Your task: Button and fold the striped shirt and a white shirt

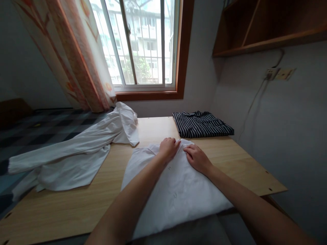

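A white button-up shirt lies folded on the wooden board at the near edge, its collar pointing away from me and small buttons down its front. My left hand is at the left side of the collar, fingers curled down on the fabric and closed on it. On the collar's right side, my right hand has its fingers bent over the cloth, with the fingertips close to the collar edge. The fingers partly cover the collar.
A folded black shirt with white stripes lies at the board's back right. Another white shirt sprawls loosely at left, over the board and checked bedding. Wall shelves hang at upper right; a curtain hangs beside the window.
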The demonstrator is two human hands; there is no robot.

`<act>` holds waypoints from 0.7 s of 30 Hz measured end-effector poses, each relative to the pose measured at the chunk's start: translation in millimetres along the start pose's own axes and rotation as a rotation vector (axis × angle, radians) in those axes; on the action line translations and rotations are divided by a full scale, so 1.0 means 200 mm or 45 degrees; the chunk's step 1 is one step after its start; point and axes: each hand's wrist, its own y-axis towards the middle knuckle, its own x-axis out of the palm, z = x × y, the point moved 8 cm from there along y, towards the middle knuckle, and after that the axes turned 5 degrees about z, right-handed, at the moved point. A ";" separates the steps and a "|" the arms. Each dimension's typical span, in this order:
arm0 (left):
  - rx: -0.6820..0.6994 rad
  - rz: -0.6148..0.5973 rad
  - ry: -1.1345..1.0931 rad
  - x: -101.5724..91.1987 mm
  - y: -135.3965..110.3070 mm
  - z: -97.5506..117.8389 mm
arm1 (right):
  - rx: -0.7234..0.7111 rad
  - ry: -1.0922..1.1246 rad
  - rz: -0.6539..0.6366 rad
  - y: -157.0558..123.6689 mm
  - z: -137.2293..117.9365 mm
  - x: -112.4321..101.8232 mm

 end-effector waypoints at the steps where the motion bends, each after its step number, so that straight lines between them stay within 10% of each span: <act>1: -0.001 0.037 -0.035 0.02 0.00 -0.01 | 0.001 -0.003 0.008 0.00 0.00 0.00; 21: 0.070 0.180 -0.577 0.08 0.05 -0.09 | 0.074 -0.136 -0.141 -0.02 0.04 0.08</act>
